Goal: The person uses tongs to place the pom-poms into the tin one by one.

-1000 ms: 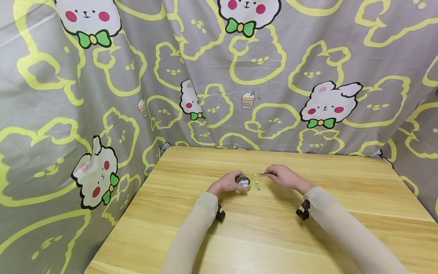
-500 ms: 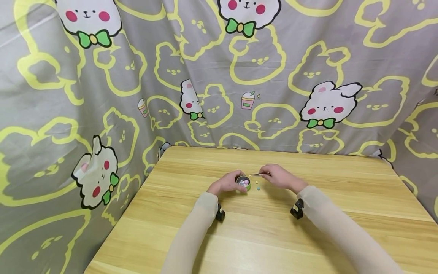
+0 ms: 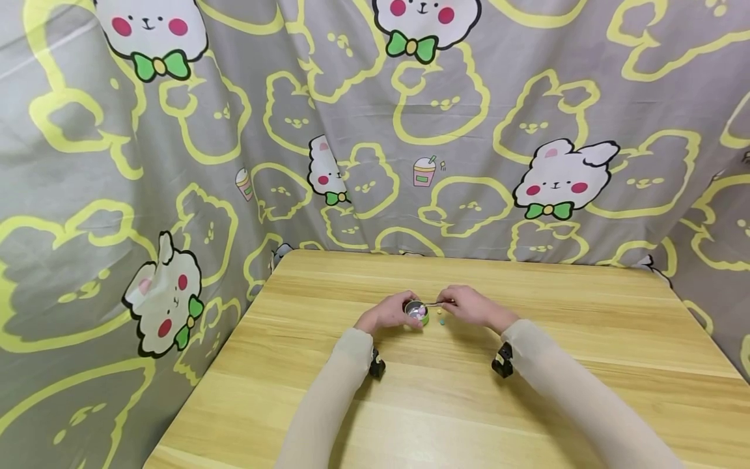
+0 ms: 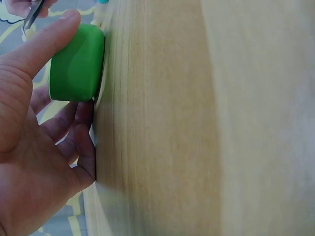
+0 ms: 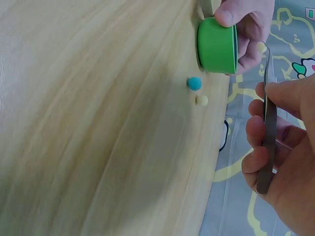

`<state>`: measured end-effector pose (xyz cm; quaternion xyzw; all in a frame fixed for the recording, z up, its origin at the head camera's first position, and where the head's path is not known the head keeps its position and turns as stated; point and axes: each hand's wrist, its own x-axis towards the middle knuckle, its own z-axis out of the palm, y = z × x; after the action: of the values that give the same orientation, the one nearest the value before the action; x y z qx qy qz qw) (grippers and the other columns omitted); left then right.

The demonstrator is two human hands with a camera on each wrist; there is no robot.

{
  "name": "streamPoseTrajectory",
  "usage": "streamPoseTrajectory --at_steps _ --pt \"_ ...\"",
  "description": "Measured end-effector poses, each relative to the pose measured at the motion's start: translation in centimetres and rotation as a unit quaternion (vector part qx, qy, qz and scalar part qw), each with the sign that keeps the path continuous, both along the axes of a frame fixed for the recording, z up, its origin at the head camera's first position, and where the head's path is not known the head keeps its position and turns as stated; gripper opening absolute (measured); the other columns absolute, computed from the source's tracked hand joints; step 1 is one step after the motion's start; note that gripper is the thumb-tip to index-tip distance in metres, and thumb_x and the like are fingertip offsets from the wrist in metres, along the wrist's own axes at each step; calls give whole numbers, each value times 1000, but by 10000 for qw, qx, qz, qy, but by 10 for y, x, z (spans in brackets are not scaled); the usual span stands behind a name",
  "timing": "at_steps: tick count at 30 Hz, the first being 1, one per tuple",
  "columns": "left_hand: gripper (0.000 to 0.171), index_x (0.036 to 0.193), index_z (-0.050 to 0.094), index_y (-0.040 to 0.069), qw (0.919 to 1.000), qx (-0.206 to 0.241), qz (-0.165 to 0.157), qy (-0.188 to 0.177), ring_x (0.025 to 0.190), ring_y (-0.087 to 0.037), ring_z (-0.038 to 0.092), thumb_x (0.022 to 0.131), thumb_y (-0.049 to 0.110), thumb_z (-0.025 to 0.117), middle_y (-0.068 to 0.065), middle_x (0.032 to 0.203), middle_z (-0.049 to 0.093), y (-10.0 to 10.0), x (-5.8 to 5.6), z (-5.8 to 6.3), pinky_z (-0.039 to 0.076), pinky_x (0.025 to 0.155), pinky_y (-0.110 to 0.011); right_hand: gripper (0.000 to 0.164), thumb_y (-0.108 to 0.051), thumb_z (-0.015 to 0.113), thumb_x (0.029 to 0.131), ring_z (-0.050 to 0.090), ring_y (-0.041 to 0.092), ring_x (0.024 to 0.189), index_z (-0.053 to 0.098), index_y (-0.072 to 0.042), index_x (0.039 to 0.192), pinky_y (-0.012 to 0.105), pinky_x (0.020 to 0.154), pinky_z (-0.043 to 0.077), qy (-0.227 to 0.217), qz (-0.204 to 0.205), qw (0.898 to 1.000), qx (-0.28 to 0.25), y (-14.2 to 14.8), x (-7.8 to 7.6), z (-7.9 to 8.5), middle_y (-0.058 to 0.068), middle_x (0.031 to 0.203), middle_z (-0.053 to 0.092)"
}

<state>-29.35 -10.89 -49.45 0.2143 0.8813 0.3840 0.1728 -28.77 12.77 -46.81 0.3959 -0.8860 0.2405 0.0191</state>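
Note:
My left hand point(image 3: 389, 311) grips a small round green container point(image 5: 216, 46) on the table, thumb on one side and fingers on the other. Pink and pale little balls show inside it in the head view. With my right hand point(image 3: 473, 306) I pinch metal tweezers point(image 5: 268, 132) between thumb and fingers. Their bent tip holds a small cream ball point(image 5: 261, 47) at the container's open top. Beside the container, a blue ball point(image 5: 195, 83) and another cream ball point(image 5: 202, 100) lie on the wood.
The wooden table point(image 3: 410, 404) runs back to a grey curtain point(image 3: 363, 98) with yellow outlines and cartoon animals. Each wrist carries a small black camera, such as the right wrist camera point(image 3: 502, 361).
My right hand has moved left with the tweezers, bringing their tip from beside the container to over its opening. The left hand and the two loose balls stay put.

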Motion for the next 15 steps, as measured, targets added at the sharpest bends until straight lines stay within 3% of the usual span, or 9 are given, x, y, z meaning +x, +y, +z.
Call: streamPoseTrajectory --at_steps 15 --pt "48 118 54 16 10000 -13 -14 7 92 -12 55 77 25 80 4 103 58 0 1 1 44 81 -28 11 -6 59 92 55 12 78 67 -7 98 33 70 46 -162 -28 9999 -24 -6 1 -4 -1 88 60"
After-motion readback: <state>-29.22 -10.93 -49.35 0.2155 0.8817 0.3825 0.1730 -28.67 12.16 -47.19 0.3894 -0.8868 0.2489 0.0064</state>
